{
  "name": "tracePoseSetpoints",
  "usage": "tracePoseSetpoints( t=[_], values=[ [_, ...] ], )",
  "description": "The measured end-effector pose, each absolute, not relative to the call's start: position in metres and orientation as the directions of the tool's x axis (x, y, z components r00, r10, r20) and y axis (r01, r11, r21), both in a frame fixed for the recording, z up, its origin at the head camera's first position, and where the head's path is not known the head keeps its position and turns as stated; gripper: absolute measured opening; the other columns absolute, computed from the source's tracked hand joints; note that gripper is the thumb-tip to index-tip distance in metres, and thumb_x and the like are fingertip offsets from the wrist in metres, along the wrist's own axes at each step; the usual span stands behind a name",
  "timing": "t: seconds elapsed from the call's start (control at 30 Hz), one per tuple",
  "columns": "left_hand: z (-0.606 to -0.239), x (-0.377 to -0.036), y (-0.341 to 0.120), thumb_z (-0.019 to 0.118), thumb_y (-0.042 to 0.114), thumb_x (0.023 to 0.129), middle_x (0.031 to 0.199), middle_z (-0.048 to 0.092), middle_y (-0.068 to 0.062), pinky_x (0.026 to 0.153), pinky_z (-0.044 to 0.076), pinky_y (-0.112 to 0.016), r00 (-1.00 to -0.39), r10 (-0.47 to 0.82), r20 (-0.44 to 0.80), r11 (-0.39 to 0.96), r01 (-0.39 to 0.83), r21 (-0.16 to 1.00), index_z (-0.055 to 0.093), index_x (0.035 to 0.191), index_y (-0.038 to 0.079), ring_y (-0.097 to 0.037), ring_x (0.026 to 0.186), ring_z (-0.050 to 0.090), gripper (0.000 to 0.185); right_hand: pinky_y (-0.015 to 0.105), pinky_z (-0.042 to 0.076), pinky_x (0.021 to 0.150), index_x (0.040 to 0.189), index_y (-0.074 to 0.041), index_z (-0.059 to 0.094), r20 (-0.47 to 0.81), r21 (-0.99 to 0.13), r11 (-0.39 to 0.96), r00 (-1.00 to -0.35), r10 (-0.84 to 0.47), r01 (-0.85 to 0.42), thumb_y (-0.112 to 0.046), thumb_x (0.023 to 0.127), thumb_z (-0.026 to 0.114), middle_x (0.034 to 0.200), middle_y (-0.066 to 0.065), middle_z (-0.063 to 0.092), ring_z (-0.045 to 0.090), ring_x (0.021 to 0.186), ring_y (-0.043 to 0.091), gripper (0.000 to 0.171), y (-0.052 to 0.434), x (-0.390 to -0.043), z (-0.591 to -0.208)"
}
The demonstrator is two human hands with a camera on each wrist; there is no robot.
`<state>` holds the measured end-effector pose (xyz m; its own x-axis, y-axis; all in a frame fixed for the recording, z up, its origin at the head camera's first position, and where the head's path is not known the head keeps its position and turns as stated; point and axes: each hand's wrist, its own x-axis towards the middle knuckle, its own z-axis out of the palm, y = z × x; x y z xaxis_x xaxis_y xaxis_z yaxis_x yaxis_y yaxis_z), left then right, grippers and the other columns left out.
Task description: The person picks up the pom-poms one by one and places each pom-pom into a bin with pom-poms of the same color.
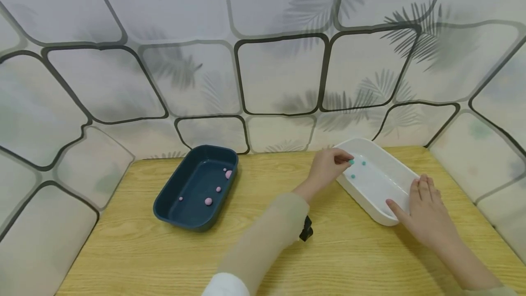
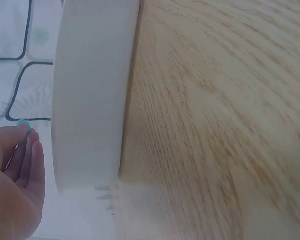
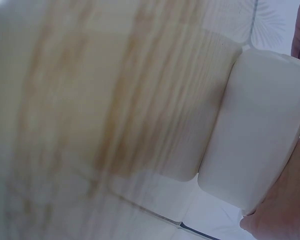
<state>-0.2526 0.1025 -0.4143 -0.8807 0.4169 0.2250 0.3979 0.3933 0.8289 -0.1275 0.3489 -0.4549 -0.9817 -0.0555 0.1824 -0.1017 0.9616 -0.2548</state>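
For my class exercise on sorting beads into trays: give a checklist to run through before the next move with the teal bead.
1. Left hand pinches a teal bead: ok.
2. Bead is over the white tray: ok.
3. Right hand rests on the tray's near end: ok.
4. Two more teal beads lie in the tray: ok.
5. Pink balls sit apart in the blue tray: ok.
6. Grip firmness: cannot tell.

It looks like a small play corner at home: a wooden table [image 1: 164, 250] under the fingers, and beyond them a soft wall [image 1: 263, 58] printed with leaves.
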Motion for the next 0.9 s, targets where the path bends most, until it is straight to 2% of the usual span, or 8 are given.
tracePoseSetpoints(
  t=[0.43,0.7,0.9],
  values=[
    [-0.416,-0.256,0.112,0.075,0.018,0.101,0.109,0.082,-0.003,0.075,0.052,-0.007,-0.903,0.386,0.19,0.456,0.365,0.812,0.082,0.113,0.01,-0.009,0.092,0.074,0.016,0.069,-0.004,0.131,0.151,0.033,0.011,0.17,-0.259,0.961,-0.984,-0.057,-0.101,-0.051,0.111,0.046,0.161,0.054,0.003,-0.003,0.156,0.064,0.1,0.351,-0.128,-0.455],
    [-0.416,-0.259,0.118,0.076,0.021,0.101,0.105,0.083,0.0,0.073,0.052,-0.008,-0.92,0.351,0.174,0.502,0.341,0.795,0.083,0.11,0.013,-0.007,0.089,0.073,0.014,0.072,0.0,0.13,0.151,0.033,0.013,0.173,-0.258,0.961,-0.984,-0.054,-0.098,-0.051,0.111,0.046,0.161,0.054,0.003,-0.001,0.156,0.065,0.1,0.35,-0.127,-0.455],
    [-0.417,-0.261,0.121,0.076,0.02,0.101,0.106,0.082,-0.001,0.073,0.053,-0.009,-0.942,0.296,0.158,0.5,0.294,0.814,0.083,0.114,0.012,-0.009,0.092,0.074,0.017,0.071,-0.001,0.13,0.151,0.033,0.013,0.175,-0.259,0.961,-0.983,-0.056,-0.101,-0.051,0.111,0.046,0.161,0.053,0.003,-0.002,0.157,0.064,0.099,0.349,-0.126,-0.454]
  ],
)
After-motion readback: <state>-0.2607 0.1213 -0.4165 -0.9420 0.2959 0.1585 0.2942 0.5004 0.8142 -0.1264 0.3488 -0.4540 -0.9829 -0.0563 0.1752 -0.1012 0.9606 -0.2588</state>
